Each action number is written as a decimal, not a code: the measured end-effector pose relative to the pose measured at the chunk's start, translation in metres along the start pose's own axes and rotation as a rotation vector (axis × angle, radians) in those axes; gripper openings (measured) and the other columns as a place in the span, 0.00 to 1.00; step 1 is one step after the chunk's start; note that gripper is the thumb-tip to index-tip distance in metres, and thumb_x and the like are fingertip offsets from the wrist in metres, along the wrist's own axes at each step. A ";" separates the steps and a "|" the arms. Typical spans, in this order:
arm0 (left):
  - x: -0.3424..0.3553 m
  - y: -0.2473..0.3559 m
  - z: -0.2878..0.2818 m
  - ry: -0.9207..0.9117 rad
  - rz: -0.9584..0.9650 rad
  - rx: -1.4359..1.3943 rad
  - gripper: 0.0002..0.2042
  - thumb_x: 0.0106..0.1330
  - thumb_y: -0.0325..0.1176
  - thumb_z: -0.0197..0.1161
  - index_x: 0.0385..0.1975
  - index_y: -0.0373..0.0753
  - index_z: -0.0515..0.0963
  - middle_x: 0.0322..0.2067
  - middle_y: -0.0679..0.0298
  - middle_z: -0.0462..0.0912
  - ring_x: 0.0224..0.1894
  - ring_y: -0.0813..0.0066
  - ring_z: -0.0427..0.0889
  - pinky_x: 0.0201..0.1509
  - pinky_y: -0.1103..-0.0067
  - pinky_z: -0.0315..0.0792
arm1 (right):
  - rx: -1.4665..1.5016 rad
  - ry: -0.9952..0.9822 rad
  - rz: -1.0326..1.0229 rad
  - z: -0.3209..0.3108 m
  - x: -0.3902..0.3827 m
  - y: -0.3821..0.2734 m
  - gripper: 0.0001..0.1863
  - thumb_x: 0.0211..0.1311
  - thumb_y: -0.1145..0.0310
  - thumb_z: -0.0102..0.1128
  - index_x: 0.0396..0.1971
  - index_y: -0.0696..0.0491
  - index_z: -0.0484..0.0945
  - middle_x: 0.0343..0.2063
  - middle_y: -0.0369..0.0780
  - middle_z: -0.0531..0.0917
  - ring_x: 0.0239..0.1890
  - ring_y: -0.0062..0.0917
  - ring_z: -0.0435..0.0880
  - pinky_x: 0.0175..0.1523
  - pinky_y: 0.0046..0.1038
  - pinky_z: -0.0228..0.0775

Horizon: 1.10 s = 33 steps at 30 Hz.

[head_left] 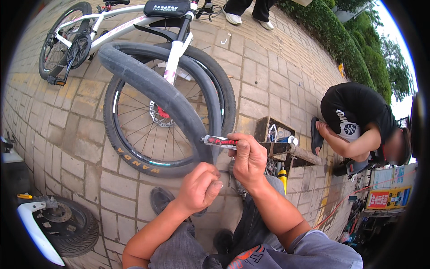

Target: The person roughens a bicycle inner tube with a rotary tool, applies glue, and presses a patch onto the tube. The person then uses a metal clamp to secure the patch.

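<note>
My left hand point(199, 187) is closed on the lower end of an inflated dark grey inner tube point(154, 85). The inner tube loops up and away over the bicycle's front wheel point(230, 96). In my right hand point(249, 163) is a small silver, black and red squeeze tube point(221, 141), pinched between thumb and fingers. Its tip points left and meets the side of the inner tube in this view; whether it touches I cannot tell. The white bicycle point(121, 30) is beyond, with its black bag point(166, 8) on the frame.
An open toolbox point(268, 123) with cans and tools lies right of my hands, beside a yellow cylinder point(282, 177). A person in black point(358, 112) crouches at the right. Someone's legs point(248, 9) show at the top. A motor-scooter wheel point(74, 224) is at lower left.
</note>
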<state>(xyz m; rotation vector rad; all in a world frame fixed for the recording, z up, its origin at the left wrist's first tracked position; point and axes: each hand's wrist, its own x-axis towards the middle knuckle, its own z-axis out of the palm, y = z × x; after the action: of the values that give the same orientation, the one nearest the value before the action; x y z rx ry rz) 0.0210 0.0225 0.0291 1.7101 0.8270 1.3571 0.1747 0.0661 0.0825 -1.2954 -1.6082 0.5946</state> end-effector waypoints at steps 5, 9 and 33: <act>0.001 -0.001 0.000 0.028 0.022 -0.006 0.11 0.69 0.34 0.60 0.27 0.34 0.72 0.32 0.56 0.76 0.28 0.62 0.78 0.30 0.73 0.73 | -0.044 -0.036 -0.048 -0.004 -0.003 0.001 0.14 0.74 0.64 0.52 0.39 0.59 0.81 0.22 0.39 0.82 0.20 0.21 0.81 0.26 0.23 0.71; 0.001 -0.001 0.001 0.025 0.027 -0.010 0.11 0.68 0.34 0.60 0.27 0.34 0.72 0.31 0.56 0.76 0.29 0.61 0.78 0.30 0.73 0.73 | -0.057 -0.027 -0.049 -0.005 -0.001 0.000 0.13 0.74 0.64 0.53 0.39 0.59 0.81 0.22 0.39 0.81 0.21 0.21 0.81 0.26 0.24 0.72; -0.001 -0.003 0.000 0.019 0.001 -0.028 0.11 0.68 0.34 0.60 0.28 0.34 0.72 0.33 0.55 0.77 0.29 0.61 0.78 0.31 0.73 0.73 | -0.079 -0.063 -0.097 -0.010 -0.005 0.004 0.13 0.73 0.64 0.53 0.39 0.60 0.80 0.23 0.40 0.82 0.21 0.23 0.82 0.27 0.24 0.73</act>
<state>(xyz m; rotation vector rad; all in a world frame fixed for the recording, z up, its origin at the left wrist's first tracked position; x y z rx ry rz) 0.0210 0.0234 0.0263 1.6787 0.8141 1.3812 0.1849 0.0606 0.0817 -1.2587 -1.7515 0.5211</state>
